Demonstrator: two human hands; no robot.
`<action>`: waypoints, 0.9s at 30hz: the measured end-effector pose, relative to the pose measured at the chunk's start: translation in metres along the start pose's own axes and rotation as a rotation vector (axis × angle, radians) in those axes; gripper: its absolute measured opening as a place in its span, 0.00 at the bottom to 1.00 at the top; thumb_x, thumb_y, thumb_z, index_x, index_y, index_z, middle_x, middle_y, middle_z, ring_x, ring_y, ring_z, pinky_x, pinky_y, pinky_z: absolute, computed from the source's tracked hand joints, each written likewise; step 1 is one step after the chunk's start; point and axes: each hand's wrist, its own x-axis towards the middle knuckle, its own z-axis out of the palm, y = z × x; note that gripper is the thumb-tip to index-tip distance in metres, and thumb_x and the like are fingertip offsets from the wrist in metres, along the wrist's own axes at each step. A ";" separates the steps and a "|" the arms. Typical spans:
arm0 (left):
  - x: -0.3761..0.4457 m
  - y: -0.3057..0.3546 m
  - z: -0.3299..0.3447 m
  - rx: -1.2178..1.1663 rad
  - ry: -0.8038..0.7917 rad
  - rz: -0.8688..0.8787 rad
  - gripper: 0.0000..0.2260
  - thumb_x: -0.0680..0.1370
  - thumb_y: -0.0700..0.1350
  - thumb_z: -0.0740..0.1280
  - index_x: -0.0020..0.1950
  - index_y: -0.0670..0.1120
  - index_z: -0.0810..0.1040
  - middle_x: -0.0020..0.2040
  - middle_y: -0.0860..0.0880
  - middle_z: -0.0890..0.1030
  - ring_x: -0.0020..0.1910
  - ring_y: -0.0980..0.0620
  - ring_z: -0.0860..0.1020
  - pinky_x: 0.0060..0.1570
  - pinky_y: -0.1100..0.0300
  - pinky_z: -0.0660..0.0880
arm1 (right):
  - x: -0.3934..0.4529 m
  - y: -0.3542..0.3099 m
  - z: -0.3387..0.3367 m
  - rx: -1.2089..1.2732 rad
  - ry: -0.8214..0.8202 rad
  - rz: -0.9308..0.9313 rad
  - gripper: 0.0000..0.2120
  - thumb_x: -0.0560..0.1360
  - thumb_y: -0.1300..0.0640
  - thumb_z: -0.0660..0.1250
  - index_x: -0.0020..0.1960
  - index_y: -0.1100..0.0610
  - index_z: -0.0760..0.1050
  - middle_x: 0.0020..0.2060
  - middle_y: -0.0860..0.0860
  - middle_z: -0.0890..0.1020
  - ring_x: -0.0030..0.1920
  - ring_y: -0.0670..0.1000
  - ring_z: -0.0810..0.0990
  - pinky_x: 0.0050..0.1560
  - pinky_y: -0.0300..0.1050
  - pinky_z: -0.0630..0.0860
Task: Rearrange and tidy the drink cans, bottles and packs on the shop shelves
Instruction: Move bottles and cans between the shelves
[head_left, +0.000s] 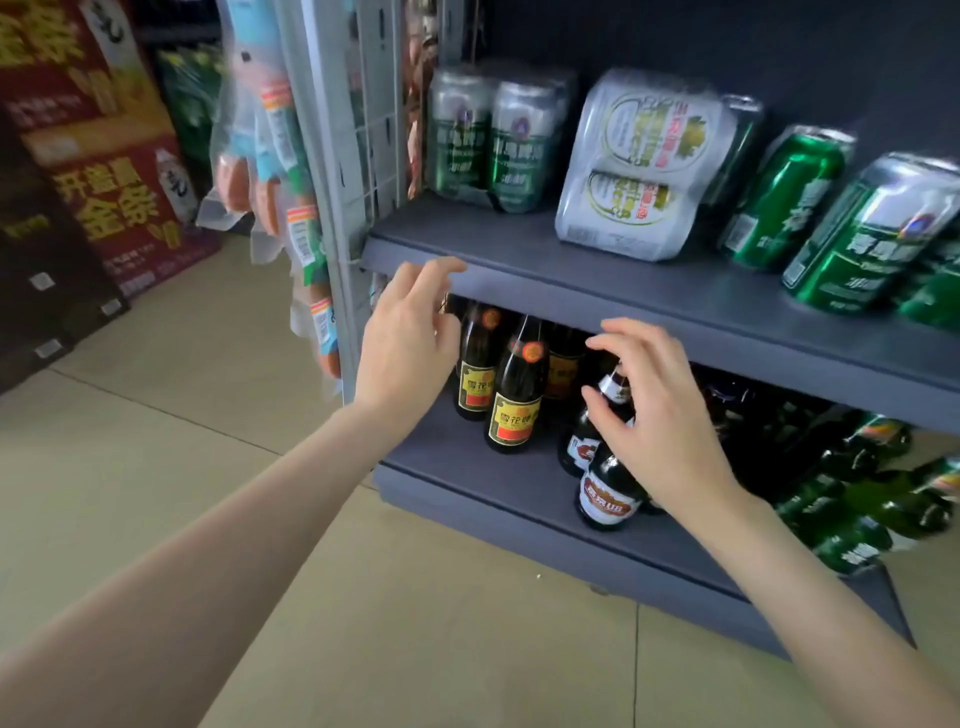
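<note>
Our left hand (410, 338) and right hand (660, 410) reach toward brown beer bottles (514, 400) standing on the bottom shelf (467, 467), each grip apart, holding nothing; we judge it best to take necks gently and keep bottles upright

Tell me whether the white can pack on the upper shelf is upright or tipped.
Tipped. The white can pack leans left on the upper shelf, its can tops facing up and right.
</note>
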 end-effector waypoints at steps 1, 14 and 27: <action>0.004 0.006 0.000 -0.004 -0.018 -0.009 0.21 0.73 0.33 0.58 0.63 0.46 0.72 0.52 0.47 0.74 0.49 0.48 0.74 0.50 0.57 0.70 | 0.010 0.004 -0.012 -0.009 0.038 -0.004 0.17 0.71 0.64 0.69 0.60 0.61 0.73 0.61 0.55 0.72 0.59 0.54 0.70 0.58 0.42 0.70; 0.068 0.105 0.029 0.046 -0.122 0.102 0.25 0.74 0.34 0.61 0.70 0.48 0.66 0.62 0.42 0.69 0.59 0.40 0.66 0.55 0.50 0.66 | 0.022 0.077 -0.124 -0.228 0.254 0.266 0.28 0.70 0.61 0.72 0.67 0.60 0.66 0.66 0.60 0.64 0.64 0.60 0.65 0.65 0.42 0.61; 0.127 0.110 0.091 0.543 -0.118 0.543 0.37 0.64 0.51 0.75 0.71 0.52 0.66 0.69 0.40 0.67 0.68 0.36 0.64 0.67 0.41 0.54 | 0.075 0.128 -0.113 -0.709 0.197 0.184 0.47 0.52 0.53 0.83 0.65 0.55 0.65 0.59 0.56 0.73 0.60 0.62 0.69 0.60 0.60 0.68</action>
